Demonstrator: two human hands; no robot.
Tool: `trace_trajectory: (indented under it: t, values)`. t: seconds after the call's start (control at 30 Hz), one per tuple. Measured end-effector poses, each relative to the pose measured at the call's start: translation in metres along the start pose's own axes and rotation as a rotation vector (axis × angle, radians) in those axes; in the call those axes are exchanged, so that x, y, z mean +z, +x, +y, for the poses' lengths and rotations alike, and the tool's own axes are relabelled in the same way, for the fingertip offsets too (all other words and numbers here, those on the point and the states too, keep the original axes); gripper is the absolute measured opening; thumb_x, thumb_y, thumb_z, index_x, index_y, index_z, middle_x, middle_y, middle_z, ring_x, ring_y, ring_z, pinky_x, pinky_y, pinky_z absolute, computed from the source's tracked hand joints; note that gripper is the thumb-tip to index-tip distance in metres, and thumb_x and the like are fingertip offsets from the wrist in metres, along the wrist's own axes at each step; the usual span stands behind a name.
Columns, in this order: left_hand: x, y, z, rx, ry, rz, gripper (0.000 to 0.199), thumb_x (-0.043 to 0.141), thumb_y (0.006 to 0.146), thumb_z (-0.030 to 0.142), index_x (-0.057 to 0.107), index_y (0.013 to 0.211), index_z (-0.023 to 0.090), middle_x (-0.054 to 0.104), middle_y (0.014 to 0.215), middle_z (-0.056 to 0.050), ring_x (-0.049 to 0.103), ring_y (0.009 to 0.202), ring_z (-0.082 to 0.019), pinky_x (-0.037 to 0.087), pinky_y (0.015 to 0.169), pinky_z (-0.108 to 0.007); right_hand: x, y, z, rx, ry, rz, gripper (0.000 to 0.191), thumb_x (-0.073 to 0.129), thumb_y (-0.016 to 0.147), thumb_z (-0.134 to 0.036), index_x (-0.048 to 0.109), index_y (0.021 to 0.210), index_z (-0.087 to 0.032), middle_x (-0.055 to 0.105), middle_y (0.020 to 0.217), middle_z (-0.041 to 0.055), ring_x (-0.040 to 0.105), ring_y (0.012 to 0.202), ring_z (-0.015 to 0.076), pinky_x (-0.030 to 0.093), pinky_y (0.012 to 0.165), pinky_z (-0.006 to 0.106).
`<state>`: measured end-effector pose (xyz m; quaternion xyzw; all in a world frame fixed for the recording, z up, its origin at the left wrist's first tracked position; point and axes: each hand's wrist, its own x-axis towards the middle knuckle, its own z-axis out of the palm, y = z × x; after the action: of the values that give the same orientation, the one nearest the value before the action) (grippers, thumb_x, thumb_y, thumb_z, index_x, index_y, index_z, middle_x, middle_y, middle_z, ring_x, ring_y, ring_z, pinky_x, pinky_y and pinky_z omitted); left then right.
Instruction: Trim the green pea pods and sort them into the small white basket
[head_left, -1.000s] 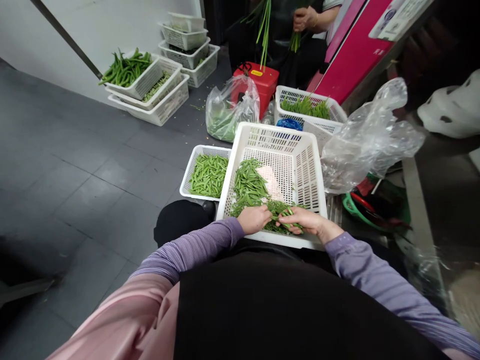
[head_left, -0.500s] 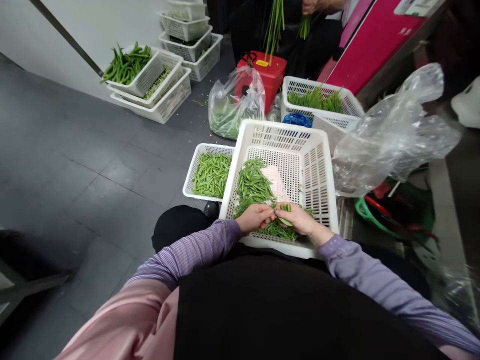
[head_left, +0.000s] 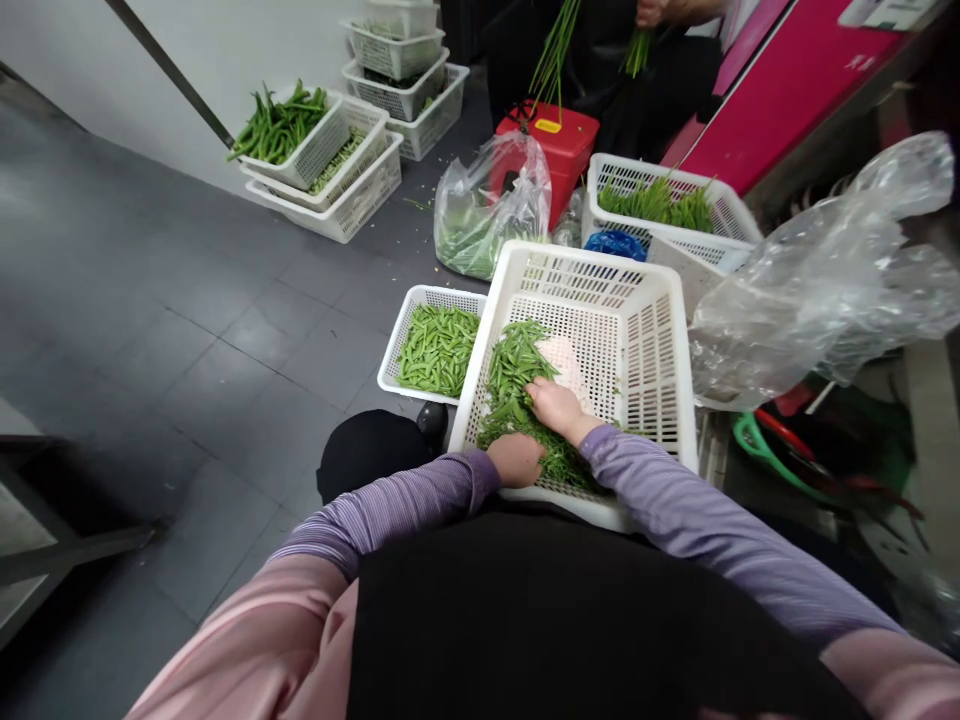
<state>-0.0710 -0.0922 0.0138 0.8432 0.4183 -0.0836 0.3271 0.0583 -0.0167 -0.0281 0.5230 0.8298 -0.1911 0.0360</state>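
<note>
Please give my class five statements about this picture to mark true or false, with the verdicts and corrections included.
1. At the large white basket, the right hand reaches farther forward than the left hand. True.
2. The small white basket holds green pods. True.
3. The small white basket is on the right of the large white basket. False: it is on the left.
4. The large white basket is filled to its rim. False: part of its perforated bottom shows.
5. A clear plastic bag with greens inside is beyond the small white basket. True.
</note>
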Motion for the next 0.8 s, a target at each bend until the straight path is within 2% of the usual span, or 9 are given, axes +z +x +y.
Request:
trace_trajectory:
  t: [0.03,0.1,0.17,0.23,0.33,0.4,0.5,0.63,0.8]
  values:
    - [-0.002,0.0,0.0,-0.015,0.007,-0.011,0.025,0.044,0.076,0.024,0.065,0.087,0.017,0.064,0.084,-0.009,0.059,0.081,-0.02,0.046,0.073,-0.031,0.001,0.001,-0.001,0.037,0.025,0.001,0.015,0.049,0.074,-0.013,0.058,0.086,-0.016,0.057,0.096,0.012,0.055,0.09,0.0205,0.041,0.072,0.027]
    - [-0.005,-0.001,0.0,-0.07,0.024,0.019,0.027,0.039,0.079,0.024,0.064,0.081,0.016,0.065,0.079,-0.01,0.061,0.074,-0.021,0.047,0.068,-0.032,-0.001,-0.002,0.002,0.191,0.272,0.028,0.012,0.052,0.072,-0.012,0.057,0.082,-0.015,0.059,0.091,0.0115,0.055,0.086,0.02,0.041,0.069,0.027]
    - [-0.009,-0.002,-0.002,-0.157,0.021,0.109,0.029,0.036,0.081,0.025,0.063,0.079,0.014,0.064,0.077,-0.011,0.061,0.072,-0.022,0.046,0.066,-0.033,-0.007,-0.011,0.009,0.348,0.579,0.027,0.006,0.055,0.071,-0.017,0.056,0.076,-0.014,0.06,0.079,0.0087,0.056,0.073,0.0173,0.041,0.059,0.025]
    - [-0.013,-0.002,-0.002,-0.201,-0.017,0.214,0.03,0.033,0.084,0.028,0.06,0.082,0.014,0.064,0.076,-0.011,0.061,0.071,-0.021,0.046,0.065,-0.032,-0.017,-0.027,0.015,0.45,0.923,-0.038,0.007,0.055,0.072,-0.022,0.054,0.073,-0.015,0.059,0.068,0.0052,0.053,0.058,0.013,0.037,0.046,0.022]
    - [-0.018,-0.003,0.004,-0.109,-0.1,0.325,0.028,0.034,0.086,0.032,0.056,0.088,0.016,0.063,0.077,-0.007,0.06,0.07,-0.018,0.045,0.066,-0.028,-0.029,-0.055,0.014,0.527,1.467,-0.141,0.009,0.059,0.068,-0.021,0.054,0.07,-0.014,0.058,0.066,0.003,0.048,0.049,0.008,0.03,0.036,0.017]
    - [-0.02,-0.004,0.012,-0.011,-0.118,0.348,0.026,0.035,0.086,0.033,0.055,0.089,0.017,0.063,0.078,-0.006,0.06,0.07,-0.016,0.044,0.067,-0.026,-0.032,-0.071,0.008,0.55,1.696,-0.138,0.012,0.064,0.062,-0.018,0.055,0.067,-0.013,0.058,0.063,0.0017,0.047,0.047,0.0064,0.029,0.035,0.015]
    - [-0.019,-0.006,0.021,0.072,-0.072,0.365,0.025,0.033,0.087,0.029,0.054,0.089,0.016,0.062,0.082,-0.007,0.059,0.072,-0.016,0.044,0.068,-0.026,-0.031,-0.086,-0.004,0.523,1.804,-0.056,0.016,0.069,0.058,-0.016,0.055,0.064,-0.012,0.054,0.054,-0.0016,0.045,0.043,0.0054,0.031,0.034,0.015]
    - [-0.016,-0.009,0.026,0.115,0.009,0.384,0.025,0.031,0.086,0.026,0.054,0.09,0.016,0.062,0.087,-0.007,0.059,0.075,-0.016,0.045,0.068,-0.027,-0.035,-0.096,-0.018,0.565,1.843,0.05,0.019,0.072,0.055,-0.016,0.056,0.065,-0.012,0.055,0.055,-0.0016,0.047,0.043,0.0054,0.033,0.033,0.015]
    - [-0.014,-0.016,0.026,0.199,0.092,0.351,0.024,0.036,0.082,0.026,0.057,0.085,0.014,0.063,0.084,-0.008,0.059,0.075,-0.017,0.044,0.067,-0.027,-0.046,-0.104,-0.032,0.516,1.786,0.031,0.022,0.073,0.053,-0.017,0.053,0.062,-0.014,0.052,0.051,-0.0031,0.044,0.04,0.0052,0.031,0.031,0.015]
